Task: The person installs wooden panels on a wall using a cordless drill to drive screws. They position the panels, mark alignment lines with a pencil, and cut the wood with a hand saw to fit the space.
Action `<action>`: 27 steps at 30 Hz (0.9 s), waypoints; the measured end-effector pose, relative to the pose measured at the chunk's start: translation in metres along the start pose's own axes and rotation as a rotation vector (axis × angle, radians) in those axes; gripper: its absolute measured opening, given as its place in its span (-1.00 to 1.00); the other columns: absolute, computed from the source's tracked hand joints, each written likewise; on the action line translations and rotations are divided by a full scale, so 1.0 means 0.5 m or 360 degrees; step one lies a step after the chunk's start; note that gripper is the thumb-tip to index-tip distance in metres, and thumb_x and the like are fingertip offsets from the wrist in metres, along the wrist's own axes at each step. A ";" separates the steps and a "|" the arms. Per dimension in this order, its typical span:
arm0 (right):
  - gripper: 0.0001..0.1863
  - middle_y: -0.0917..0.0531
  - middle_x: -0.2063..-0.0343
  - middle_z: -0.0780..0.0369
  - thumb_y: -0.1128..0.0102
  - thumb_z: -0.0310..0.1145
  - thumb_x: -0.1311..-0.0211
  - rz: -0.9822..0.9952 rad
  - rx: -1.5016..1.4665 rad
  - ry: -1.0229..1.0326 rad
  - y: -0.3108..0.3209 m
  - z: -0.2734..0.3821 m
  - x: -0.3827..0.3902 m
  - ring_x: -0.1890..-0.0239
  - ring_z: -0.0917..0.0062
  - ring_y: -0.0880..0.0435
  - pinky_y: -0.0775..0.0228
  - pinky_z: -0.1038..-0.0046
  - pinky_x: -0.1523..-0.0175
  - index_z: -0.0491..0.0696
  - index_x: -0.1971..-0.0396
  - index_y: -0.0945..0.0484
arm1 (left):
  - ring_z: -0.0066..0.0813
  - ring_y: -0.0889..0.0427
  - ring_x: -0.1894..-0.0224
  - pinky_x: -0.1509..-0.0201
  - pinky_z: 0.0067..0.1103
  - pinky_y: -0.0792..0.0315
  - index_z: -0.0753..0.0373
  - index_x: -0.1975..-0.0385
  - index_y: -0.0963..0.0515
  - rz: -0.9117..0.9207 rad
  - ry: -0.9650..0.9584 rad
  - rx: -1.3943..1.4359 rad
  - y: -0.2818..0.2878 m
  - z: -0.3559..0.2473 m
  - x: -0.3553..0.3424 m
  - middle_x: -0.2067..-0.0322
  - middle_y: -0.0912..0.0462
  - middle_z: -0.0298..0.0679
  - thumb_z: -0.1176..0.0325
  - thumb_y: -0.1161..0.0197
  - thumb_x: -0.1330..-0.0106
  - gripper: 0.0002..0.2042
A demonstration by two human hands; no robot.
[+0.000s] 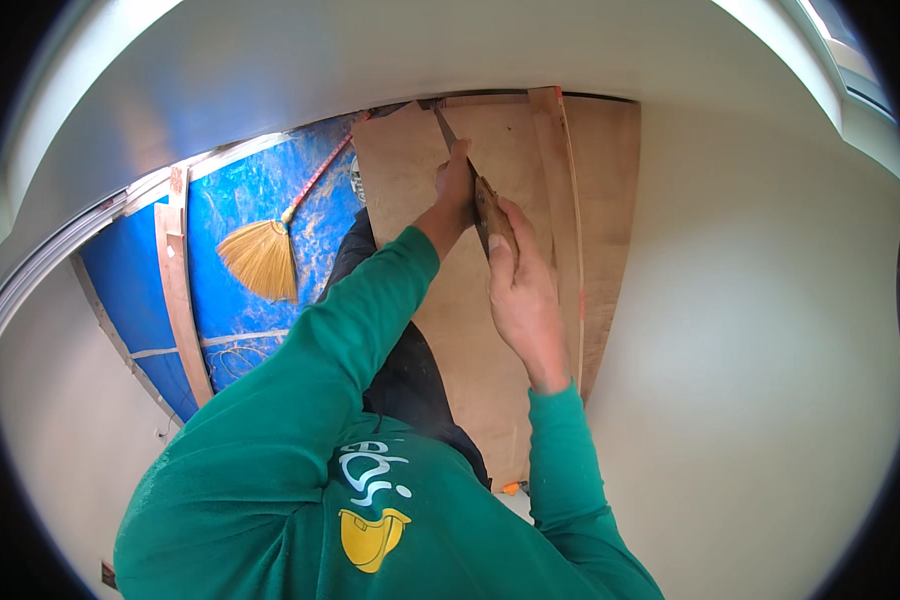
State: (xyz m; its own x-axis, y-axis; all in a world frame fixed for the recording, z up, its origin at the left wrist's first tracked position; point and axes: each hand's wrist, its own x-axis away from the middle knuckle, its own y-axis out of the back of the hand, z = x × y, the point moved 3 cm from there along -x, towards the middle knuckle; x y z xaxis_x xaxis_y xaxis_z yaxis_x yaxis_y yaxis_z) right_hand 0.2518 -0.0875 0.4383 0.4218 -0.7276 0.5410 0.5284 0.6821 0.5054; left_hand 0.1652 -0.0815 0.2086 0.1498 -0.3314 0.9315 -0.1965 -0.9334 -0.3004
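Note:
My right hand (522,290) grips the wooden handle (494,215) of a trowel-like tool whose thin metal blade (447,131) points away from me. My left hand (456,185) rests against the blade just past the handle, fingers curled on it. Both hands hover over brown cardboard sheets (490,350) laid on the floor beside a white wall (750,330). Green sleeves cover both forearms.
A straw broom (262,256) with a red handle lies on a blue tarp (240,300) to the left. A wooden plank (178,290) crosses the tarp. White walls curve around at the top and left. Dark trousers (410,380) show below the arms.

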 end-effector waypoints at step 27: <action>-0.44 -0.56 0.42 0.21 -0.03 -0.22 -0.71 -0.0016 -0.0213 -0.0257 0.032 -0.052 0.086 0.48 0.61 -0.41 -0.41 0.45 0.23 -0.09 -0.58 -0.39 | -0.04 -0.56 -0.21 -0.24 -0.11 -0.55 0.45 -0.43 -0.23 -0.0081 -0.0220 -0.0260 0.015 0.062 0.023 -0.25 -0.46 0.12 -0.25 -0.37 -0.29 -0.04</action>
State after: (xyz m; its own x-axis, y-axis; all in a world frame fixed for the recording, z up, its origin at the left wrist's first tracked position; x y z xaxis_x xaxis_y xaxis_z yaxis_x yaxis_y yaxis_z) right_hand 0.2976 -0.1095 0.4521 0.2980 -0.7059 0.6426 0.6296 0.6513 0.4235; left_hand 0.1954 -0.0968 0.2107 0.2929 -0.3105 0.9043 -0.3377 -0.9184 -0.2059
